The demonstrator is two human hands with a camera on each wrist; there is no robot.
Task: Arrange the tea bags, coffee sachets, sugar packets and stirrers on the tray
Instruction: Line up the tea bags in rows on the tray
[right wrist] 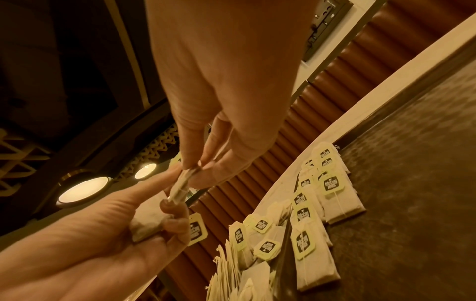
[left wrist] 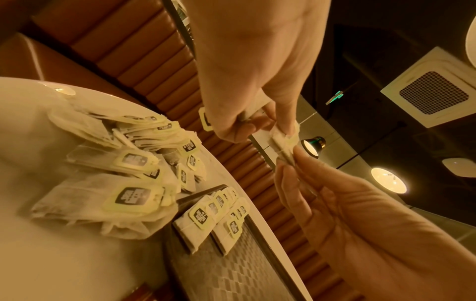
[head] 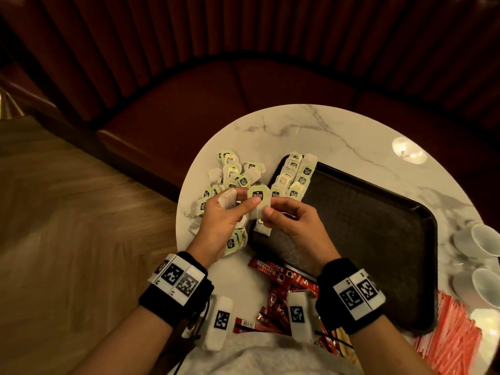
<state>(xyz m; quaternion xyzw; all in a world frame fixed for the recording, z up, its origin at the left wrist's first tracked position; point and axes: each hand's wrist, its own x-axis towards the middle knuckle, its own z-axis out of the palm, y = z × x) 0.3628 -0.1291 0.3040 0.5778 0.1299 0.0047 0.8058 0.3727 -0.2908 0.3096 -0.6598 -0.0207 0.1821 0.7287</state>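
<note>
- A pale paper tea bag with green tag [head: 258, 197] is pinched between left hand [head: 221, 220] and right hand [head: 295, 223], above the dark textured plastic tray [head: 378, 226] edge.
- A second bag is held in the left fingers [head: 230, 196].
- Two rows of tea bags [head: 293, 177] are laid on the tray.

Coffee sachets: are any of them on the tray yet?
No. In the head view the red coffee sachets lie on the table beside the tray, which holds only tea bags.

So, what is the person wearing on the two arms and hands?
Both hands, the left hand and the right hand, are bare, with no gloves or rings visible. Each wrist carries a black band with white blocks bearing square black-and-white code markers. A white module with another marker hangs beneath each wrist, and thin black cables run from the left one. No sleeves show.
</note>
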